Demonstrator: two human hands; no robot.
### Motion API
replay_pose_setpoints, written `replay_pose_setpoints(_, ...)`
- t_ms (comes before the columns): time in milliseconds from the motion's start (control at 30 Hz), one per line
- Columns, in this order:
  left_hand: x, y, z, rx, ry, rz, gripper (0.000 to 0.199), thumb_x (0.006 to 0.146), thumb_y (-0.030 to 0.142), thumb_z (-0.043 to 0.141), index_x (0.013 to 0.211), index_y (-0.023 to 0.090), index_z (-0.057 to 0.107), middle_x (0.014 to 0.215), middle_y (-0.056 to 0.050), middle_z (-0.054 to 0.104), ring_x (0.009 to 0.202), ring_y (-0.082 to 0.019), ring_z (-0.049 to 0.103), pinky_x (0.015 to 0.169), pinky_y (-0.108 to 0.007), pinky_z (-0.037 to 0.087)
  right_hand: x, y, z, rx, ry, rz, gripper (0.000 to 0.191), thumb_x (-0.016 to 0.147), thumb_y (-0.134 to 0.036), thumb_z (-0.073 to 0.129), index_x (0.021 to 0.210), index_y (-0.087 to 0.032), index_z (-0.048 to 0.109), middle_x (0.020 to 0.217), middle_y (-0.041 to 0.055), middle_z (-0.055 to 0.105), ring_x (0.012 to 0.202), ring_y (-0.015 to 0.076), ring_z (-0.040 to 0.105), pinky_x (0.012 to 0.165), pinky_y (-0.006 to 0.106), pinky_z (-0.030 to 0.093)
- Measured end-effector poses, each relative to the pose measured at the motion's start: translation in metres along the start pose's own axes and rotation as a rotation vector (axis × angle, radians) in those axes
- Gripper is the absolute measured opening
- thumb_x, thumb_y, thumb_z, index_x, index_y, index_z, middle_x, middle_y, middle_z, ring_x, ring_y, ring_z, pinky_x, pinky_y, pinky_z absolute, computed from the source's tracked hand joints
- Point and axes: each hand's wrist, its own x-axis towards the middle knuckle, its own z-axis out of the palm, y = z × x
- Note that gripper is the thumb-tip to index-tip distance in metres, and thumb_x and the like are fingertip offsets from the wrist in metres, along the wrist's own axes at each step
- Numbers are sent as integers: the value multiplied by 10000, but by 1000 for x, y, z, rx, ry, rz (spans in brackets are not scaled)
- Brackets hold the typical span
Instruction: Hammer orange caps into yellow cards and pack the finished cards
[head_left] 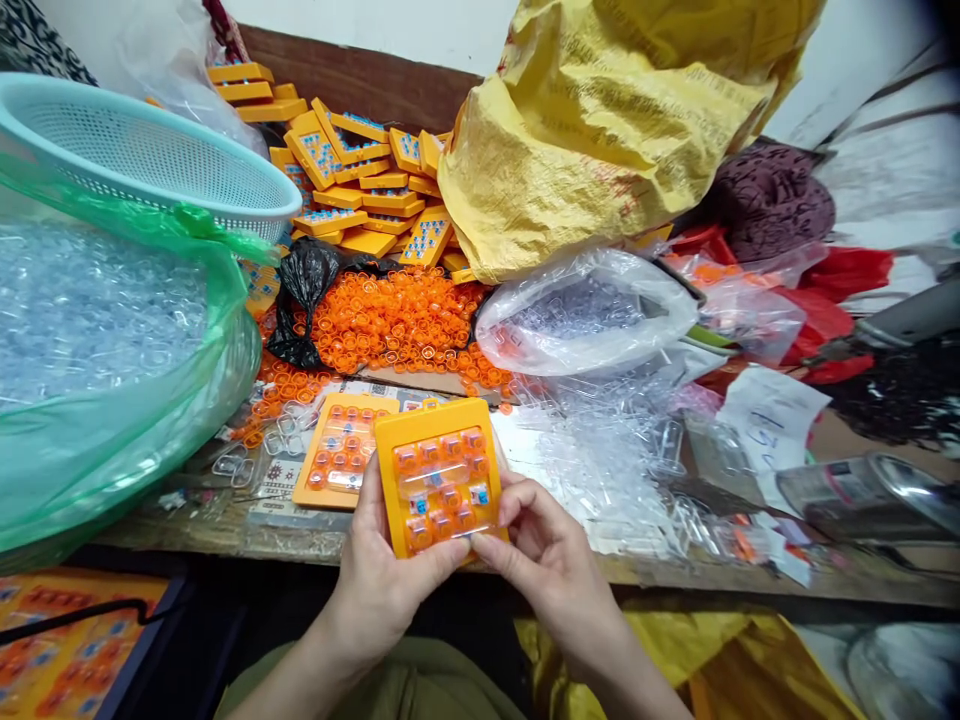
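A yellow plastic game board (pixel 441 480), with rows of orange ring pieces and clear plastic covers in its recessed face, is held tilted above the bench edge. My left hand (pixel 382 580) grips its left side and lower edge, the thumb lying along the bottom. At the lower right corner my right hand (pixel 551 555) is closed, thumb pressed on the edge and fingers curled by the side; any small part between them cannot be made out. Behind the held board, a second yellow board (pixel 341 455) with similar pieces lies on the bench, partly covered.
Orange rings (pixel 397 315) spill from a black bag. Clear pieces fill a green bag (pixel 112 420) and a white bag (pixel 592 310), with clear strips (pixel 585 470) scattered rightward. Yellow boards (pixel 367 180) are piled behind, near a blue basket (pixel 150 150) and yellow sack (pixel 600 140).
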Motion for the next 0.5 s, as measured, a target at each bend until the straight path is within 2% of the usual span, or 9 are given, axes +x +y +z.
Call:
replay_pose_setpoints(133,6,-3,2,74,46,72,678,597,146,793,1163,174,420,1083,-100,682,937,-250,683,802,-301,569,7,3,-2,123,35,21,377,623,-226,809,663,-214,434,915,0,616,808,149,609,670,243,491)
replay_pose_setpoints(233,11,1,4,24,57,50,701,609,167,790,1199,173,411,1111,-110,675,962,-260,676,826,-322,563,26,-13,-12,21,-97,66,390,583,-248,835,778,-235,497,833,-14,656,756,155,649,658,266,520)
replay_pose_setpoints(300,13,6,4,-14,50,6,729,612,180,791,1230,172,404,1128,-121,673,977,-268,672,843,-341,557,50,-31,-22,-269,-161,6,360,645,-302,794,912,-231,563,895,23,695,807,181,675,699,308,543)
replay_pose_setpoints(333,13,9,4,-22,51,-16,752,606,181,796,1246,174,400,1130,-123,674,980,-271,671,849,-347,554,66,-40,-28,-492,-129,-76,307,722,-315,731,979,-217,595,963,49,702,860,189,675,736,322,543)
replay_pose_setpoints(367,13,12,4,-25,55,-36,783,597,179,802,1264,179,392,1133,-123,674,987,-273,668,859,-352,549,84,-48,-32,-785,-7,-174,240,777,-327,677,978,-208,624,967,48,709,859,182,676,750,320,542)
replay_pose_setpoints(400,13,14,5,-24,63,-56,819,586,175,809,1284,186,380,1136,-121,675,995,-275,665,873,-357,543,104,-54,-37,-909,97,-206,183,816,-303,638,957,-187,646,970,65,707,887,196,667,801,348,525)
replay_pose_setpoints(433,12,16,5,-23,72,-77,855,577,172,814,1304,194,365,1138,-117,676,1005,-275,661,883,-360,538,124,-58,-40,-980,164,-220,152,861,-260,577,956,-171,656,1014,82,694,945,207,647,868,380,494)
replay_pose_setpoints(500,10,18,6,-29,79,-124,898,562,167,819,1325,196,347,1128,-116,683,1023,-279,654,891,-357,534,161,-57,-41,-1112,218,-206,136,873,-216,570,954,-161,665,1081,88,668,1054,230,597,947,436,438)
